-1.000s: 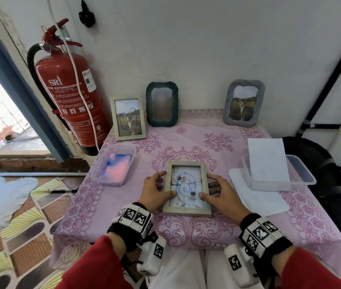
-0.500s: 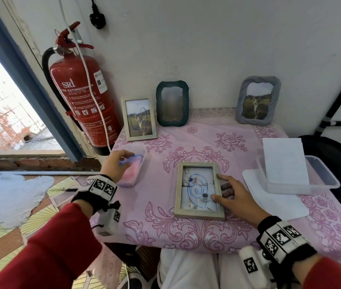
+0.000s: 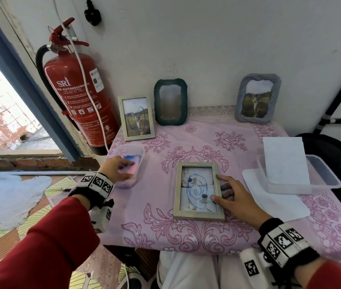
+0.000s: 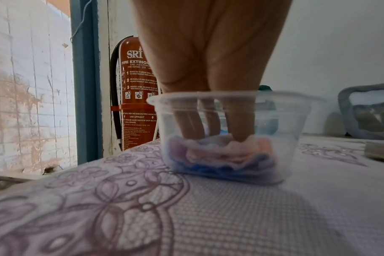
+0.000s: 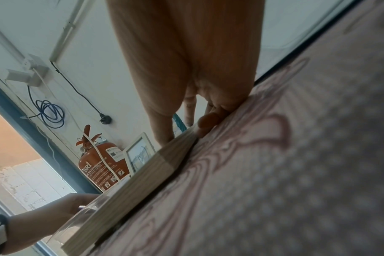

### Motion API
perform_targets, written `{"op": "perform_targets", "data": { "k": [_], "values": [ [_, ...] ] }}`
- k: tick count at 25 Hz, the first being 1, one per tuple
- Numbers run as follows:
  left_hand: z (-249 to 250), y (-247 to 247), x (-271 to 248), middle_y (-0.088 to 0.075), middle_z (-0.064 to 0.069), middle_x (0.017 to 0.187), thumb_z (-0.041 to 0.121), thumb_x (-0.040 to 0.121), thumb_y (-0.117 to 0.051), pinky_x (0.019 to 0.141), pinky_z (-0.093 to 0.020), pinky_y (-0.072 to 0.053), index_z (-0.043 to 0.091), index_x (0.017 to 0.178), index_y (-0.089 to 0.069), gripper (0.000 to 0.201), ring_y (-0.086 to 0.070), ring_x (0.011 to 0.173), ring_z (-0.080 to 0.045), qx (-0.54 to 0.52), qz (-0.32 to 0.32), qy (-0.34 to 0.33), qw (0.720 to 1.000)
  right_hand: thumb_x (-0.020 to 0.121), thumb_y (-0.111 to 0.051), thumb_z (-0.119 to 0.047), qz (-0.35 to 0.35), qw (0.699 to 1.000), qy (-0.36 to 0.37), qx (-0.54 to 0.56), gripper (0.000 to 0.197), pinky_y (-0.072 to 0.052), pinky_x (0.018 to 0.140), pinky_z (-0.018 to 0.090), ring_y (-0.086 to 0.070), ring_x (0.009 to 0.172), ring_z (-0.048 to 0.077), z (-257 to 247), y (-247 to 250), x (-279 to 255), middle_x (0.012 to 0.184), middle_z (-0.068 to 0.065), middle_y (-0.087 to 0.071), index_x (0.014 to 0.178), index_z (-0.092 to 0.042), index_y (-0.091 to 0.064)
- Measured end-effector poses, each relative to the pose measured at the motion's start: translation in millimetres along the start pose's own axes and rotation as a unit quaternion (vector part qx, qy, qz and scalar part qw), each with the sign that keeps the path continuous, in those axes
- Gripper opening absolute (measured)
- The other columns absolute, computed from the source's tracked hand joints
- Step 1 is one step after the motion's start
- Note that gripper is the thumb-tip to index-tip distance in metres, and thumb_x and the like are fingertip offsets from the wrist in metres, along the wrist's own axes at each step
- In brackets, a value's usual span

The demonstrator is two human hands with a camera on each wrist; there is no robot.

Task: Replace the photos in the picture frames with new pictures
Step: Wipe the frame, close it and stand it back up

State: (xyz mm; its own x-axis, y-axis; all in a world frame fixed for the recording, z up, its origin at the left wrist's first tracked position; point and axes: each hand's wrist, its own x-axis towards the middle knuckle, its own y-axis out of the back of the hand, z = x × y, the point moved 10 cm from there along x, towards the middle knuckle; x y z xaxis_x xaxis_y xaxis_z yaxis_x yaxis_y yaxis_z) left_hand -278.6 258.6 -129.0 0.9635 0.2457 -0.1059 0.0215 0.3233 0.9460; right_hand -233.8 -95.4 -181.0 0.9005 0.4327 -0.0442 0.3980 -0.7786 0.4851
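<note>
A pale wooden picture frame (image 3: pixel 196 215) lies face up on the pink tablecloth; its photo bears a blue scribble. My right hand (image 3: pixel 217 188) holds its right rail, thumb on the glass and curled fingers (image 5: pixel 208 121) against the side. My left hand (image 3: pixel 129 170) reaches into a clear plastic tub (image 3: pixel 140 151) at the table's left edge. In the left wrist view its straight fingers (image 4: pixel 239 124) touch the pink and blue cloths (image 4: pixel 219 155) inside the tub (image 4: pixel 296 121). Three frames stand at the wall: a wooden one (image 3: pixel 137 116), a dark green one (image 3: pixel 170 102) and a grey one (image 3: pixel 257 99).
A second clear tub (image 3: pixel 328 176) at the right holds an upright white sheet (image 3: pixel 284 161), with a white lid (image 3: pixel 280 205) beneath. A red fire extinguisher (image 3: pixel 80 94) hangs left of the table, and a black bag (image 3: pixel 332 151) sits on the right.
My left hand left the flat frame's left side, moved left to the tub and lowered its fingers onto the cloths. My right hand has stayed on the frame's right edge.
</note>
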Motion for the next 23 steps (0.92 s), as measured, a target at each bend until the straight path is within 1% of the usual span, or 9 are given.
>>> {"op": "perform_targets", "data": {
  "k": [3, 7, 9, 12, 14, 16, 17, 20, 23],
  "values": [
    [-3.9, 4.9, -2.6, -0.065, -0.011, 0.114, 0.016, 0.079, -0.072, 0.088, -0.021, -0.04, 0.011, 0.118, -0.064, 0.04, -0.06, 0.103, -0.024, -0.039, 0.034, 0.022, 0.998, 0.08, -0.072, -0.027, -0.001, 1.0, 0.0, -0.001, 0.064, -0.043, 0.063, 0.005, -0.053, 0.085, 0.011, -0.5, 0.0, -0.5, 0.111, 0.006, -0.047, 0.136, -0.025, -0.042],
    [-2.3, 12.2, -7.0, -0.067, -0.014, 0.11, 0.009, 0.082, -0.067, 0.088, -0.026, -0.042, 0.009, 0.113, -0.067, 0.031, -0.06, 0.098, -0.026, -0.05, 0.083, 0.017, 0.995, 0.081, -0.071, -0.028, -0.001, 1.0, 0.0, -0.003, 0.063, -0.042, 0.064, 0.005, -0.052, 0.085, 0.009, -1.4, 0.1, -2.1, 0.111, 0.005, -0.046, 0.136, -0.025, -0.041],
    [-5.3, 18.4, -11.3, -0.068, -0.015, 0.105, 0.009, 0.083, -0.065, 0.082, -0.027, -0.043, 0.008, 0.113, -0.066, 0.03, -0.06, 0.091, -0.025, -0.074, 0.114, 0.029, 0.99, 0.081, -0.071, -0.029, -0.002, 1.0, -0.001, -0.002, 0.064, -0.043, 0.065, 0.006, -0.052, 0.085, 0.008, -2.0, -0.2, -2.6, 0.111, 0.004, -0.045, 0.137, -0.025, -0.041],
    [-5.5, 35.7, -19.3, -0.067, -0.01, 0.099, 0.013, 0.085, -0.064, 0.075, -0.029, -0.045, 0.011, 0.114, -0.065, 0.029, -0.06, 0.084, -0.023, -0.123, 0.164, 0.034, 0.978, 0.081, -0.071, -0.028, 0.0, 1.0, 0.002, 0.001, 0.064, -0.044, 0.066, 0.005, -0.052, 0.085, 0.008, -3.9, 0.5, -3.5, 0.111, 0.004, -0.045, 0.137, -0.025, -0.041],
    [4.5, 53.4, -25.8, -0.067, -0.006, 0.095, 0.011, 0.085, -0.063, 0.067, -0.021, -0.048, 0.012, 0.113, -0.066, 0.029, -0.06, 0.079, -0.019, -0.155, 0.2, 0.004, 0.967, 0.081, -0.072, -0.027, 0.002, 1.0, 0.003, 0.006, 0.064, -0.044, 0.067, 0.006, -0.051, 0.085, 0.008, -4.5, 1.0, -4.2, 0.111, 0.005, -0.045, 0.137, -0.024, -0.041],
    [24.4, 73.6, -33.9, -0.066, -0.002, 0.094, 0.01, 0.085, -0.063, 0.059, -0.009, -0.043, 0.012, 0.113, -0.066, 0.028, -0.057, 0.075, -0.01, -0.166, 0.238, -0.038, 0.956, 0.081, -0.072, -0.027, 0.002, 1.0, 0.003, 0.006, 0.064, -0.042, 0.068, 0.007, -0.052, 0.085, 0.009, -5.2, 1.1, -4.6, 0.111, 0.005, -0.045, 0.137, -0.024, -0.041],
    [37.5, 80.3, -36.9, -0.065, -0.001, 0.094, 0.01, 0.085, -0.063, 0.057, -0.008, -0.043, 0.012, 0.113, -0.066, 0.028, -0.056, 0.075, -0.006, -0.169, 0.245, -0.062, 0.953, 0.081, -0.072, -0.027, 0.002, 1.0, 0.003, 0.006, 0.064, -0.042, 0.069, 0.007, -0.051, 0.085, 0.009, -5.6, 0.9, -4.5, 0.111, 0.005, -0.045, 0.137, -0.024, -0.041],
    [81.4, 83.5, -41.6, -0.061, 0.0, 0.097, 0.015, 0.085, -0.065, 0.062, -0.002, -0.045, 0.013, 0.113, -0.065, 0.029, -0.056, 0.078, -0.003, -0.188, 0.232, -0.118, 0.947, 0.081, -0.072, -0.026, 0.003, 1.0, 0.003, 0.007, 0.064, -0.043, 0.069, 0.007, -0.051, 0.085, 0.009, -7.4, 1.3, -5.1, 0.111, 0.006, -0.045, 0.137, -0.023, -0.041],
    [125.6, 63.7, -38.7, -0.058, -0.002, 0.099, 0.017, 0.084, -0.067, 0.065, -0.008, -0.047, 0.014, 0.116, -0.064, 0.032, -0.057, 0.081, -0.008, -0.194, 0.184, -0.152, 0.952, 0.081, -0.071, -0.027, 0.002, 1.0, 0.001, 0.008, 0.063, -0.044, 0.07, 0.007, -0.051, 0.085, 0.007, -7.6, 1.5, -6.3, 0.111, 0.006, -0.045, 0.137, -0.023, -0.041]
  ]
}}
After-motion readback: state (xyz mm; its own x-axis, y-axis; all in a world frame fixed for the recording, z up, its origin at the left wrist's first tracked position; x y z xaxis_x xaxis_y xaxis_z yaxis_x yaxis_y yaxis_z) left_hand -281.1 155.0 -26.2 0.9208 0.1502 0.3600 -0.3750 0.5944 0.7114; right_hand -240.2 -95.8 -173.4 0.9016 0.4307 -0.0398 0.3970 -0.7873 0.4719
